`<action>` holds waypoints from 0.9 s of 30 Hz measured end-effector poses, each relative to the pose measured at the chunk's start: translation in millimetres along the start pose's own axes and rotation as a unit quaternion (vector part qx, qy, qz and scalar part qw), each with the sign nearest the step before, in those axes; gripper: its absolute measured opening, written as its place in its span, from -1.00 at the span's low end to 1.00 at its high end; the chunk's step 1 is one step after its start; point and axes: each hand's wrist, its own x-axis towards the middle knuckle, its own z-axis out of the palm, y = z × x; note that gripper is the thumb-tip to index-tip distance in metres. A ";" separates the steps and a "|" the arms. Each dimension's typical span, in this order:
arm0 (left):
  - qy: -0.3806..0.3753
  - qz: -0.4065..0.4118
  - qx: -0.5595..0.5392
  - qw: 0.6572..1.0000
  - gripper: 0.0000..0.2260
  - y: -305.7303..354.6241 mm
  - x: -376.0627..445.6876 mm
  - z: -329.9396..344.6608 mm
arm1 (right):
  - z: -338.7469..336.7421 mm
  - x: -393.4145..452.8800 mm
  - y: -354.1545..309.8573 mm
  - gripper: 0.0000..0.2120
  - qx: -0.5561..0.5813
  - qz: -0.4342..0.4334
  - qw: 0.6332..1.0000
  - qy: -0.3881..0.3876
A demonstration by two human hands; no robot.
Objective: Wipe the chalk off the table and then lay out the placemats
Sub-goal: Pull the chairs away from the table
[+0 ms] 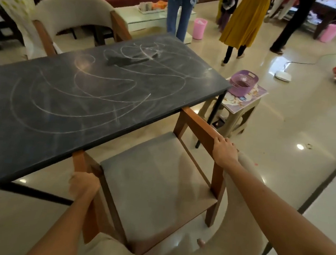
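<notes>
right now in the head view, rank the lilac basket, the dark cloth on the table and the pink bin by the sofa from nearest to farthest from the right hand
From the right hand, which holds the chair arm:
1. Lilac basket, on the stool beyond the table's right corner.
2. Dark cloth, on the chalked table, far side and leftward.
3. Pink bin, on the floor past the table's far end.

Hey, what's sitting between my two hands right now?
In the head view, the chair's grey seat lies between them: the left hand grips one wooden armrest, the right hand holds the other.
</notes>
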 end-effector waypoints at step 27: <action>0.080 0.003 0.197 0.977 -0.56 -31.6 -18.9 31.9 | 2.1 119.7 22.3 -0.25 -0.098 -0.201 0.964 -0.146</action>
